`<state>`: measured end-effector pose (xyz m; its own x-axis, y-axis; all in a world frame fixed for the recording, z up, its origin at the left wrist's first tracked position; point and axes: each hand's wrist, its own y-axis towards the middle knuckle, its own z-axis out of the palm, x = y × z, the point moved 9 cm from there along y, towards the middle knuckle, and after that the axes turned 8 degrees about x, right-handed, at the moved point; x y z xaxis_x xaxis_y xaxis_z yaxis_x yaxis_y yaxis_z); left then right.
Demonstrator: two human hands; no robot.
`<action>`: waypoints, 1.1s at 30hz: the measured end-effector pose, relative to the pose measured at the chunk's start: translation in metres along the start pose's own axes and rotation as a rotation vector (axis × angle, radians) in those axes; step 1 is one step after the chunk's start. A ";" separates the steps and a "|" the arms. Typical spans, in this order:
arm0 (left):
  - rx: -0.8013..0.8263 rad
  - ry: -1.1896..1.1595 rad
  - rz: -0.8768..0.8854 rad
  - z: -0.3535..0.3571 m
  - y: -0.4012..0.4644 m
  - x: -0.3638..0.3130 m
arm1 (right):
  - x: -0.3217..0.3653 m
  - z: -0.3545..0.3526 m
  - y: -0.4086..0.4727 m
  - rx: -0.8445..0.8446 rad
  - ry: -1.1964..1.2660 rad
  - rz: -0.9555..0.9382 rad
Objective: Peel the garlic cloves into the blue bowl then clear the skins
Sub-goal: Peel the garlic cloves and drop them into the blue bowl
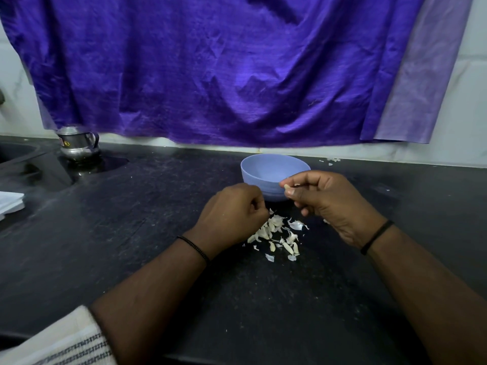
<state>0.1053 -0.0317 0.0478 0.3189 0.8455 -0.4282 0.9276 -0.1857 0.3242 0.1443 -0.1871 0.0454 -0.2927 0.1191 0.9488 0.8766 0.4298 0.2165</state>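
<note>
While the right hand [334, 204] pinches a pale garlic clove [287, 187] at the round blue bowl's [263, 177] near rim, the left hand [234, 209] is curled, contents unseen. Peeling underway; next, likely drop it in. White papery skins [276, 233] lie mid-counter.

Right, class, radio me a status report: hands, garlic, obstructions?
Right hand pinches garlic clove beside blue bowl. Left hand curled, contents hidden. Skins piled below. Nothing blocking.

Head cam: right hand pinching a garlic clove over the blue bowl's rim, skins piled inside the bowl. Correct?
Not quite. In the head view the skins lie on the black counter in front of the blue bowl, not inside it. The right hand does pinch a garlic clove at the rim.
</note>
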 end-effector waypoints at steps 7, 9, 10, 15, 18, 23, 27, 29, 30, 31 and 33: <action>0.068 0.034 -0.012 0.006 0.001 0.004 | 0.008 -0.022 -0.001 -0.259 -0.242 -0.120; 0.079 0.015 -0.028 0.009 0.001 0.005 | 0.009 -0.029 -0.002 -0.326 -0.240 -0.130; 0.072 0.014 -0.025 0.010 0.001 0.005 | 0.012 -0.034 -0.003 -0.361 -0.261 -0.140; 0.008 0.039 -0.003 0.003 0.005 0.006 | 0.042 -0.042 0.018 -0.424 -0.444 -0.201; -0.005 0.032 -0.008 0.002 0.006 0.008 | 0.051 -0.035 0.042 -0.382 -0.584 -0.184; -0.035 0.013 -0.043 0.000 0.008 0.017 | 0.064 -0.037 0.049 -0.405 -0.513 -0.241; -0.078 -0.004 -0.068 -0.003 0.009 0.018 | 0.062 -0.046 0.025 -0.428 -0.348 -0.267; -0.076 -0.024 -0.081 -0.003 0.009 0.019 | 0.054 -0.044 0.014 -0.383 -0.330 -0.244; -0.068 -0.041 -0.083 -0.002 0.009 0.020 | 0.048 -0.041 0.011 -0.334 -0.336 -0.221; -0.060 -0.064 -0.081 -0.001 0.009 0.021 | 0.041 -0.037 0.010 -0.277 -0.354 -0.193; -0.062 -0.097 -0.059 -0.002 0.009 0.021 | 0.035 -0.025 0.009 -0.162 -0.448 -0.148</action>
<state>0.1201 -0.0148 0.0431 0.2843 0.8010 -0.5268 0.9325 -0.1033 0.3462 0.1513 -0.2019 0.0859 -0.5224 0.4559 0.7206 0.8511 0.3310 0.4076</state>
